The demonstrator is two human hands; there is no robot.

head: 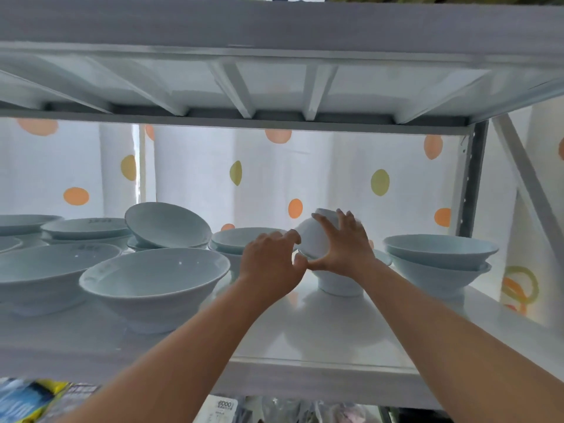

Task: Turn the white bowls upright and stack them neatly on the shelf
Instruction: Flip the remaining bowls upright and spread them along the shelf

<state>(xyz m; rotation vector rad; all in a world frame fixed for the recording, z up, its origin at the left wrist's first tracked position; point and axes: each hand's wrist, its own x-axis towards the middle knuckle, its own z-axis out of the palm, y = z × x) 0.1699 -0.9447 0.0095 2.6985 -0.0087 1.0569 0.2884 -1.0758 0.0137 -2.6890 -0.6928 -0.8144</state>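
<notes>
two bare hands meet at a tilted white bowl [314,239] above the shelf [335,340]. the right hand [345,244] grasps it, fingers spread over its outside, foot ring pointing up and back. the left hand [270,264] touches its lower rim with loosely curled fingers. under it stands an upright bowl [338,283]; a stacked pair [439,261] sits to the right.

Bare shelf [320,337] lies open in front; bowls [152,279] crowd the left and back.
</notes>
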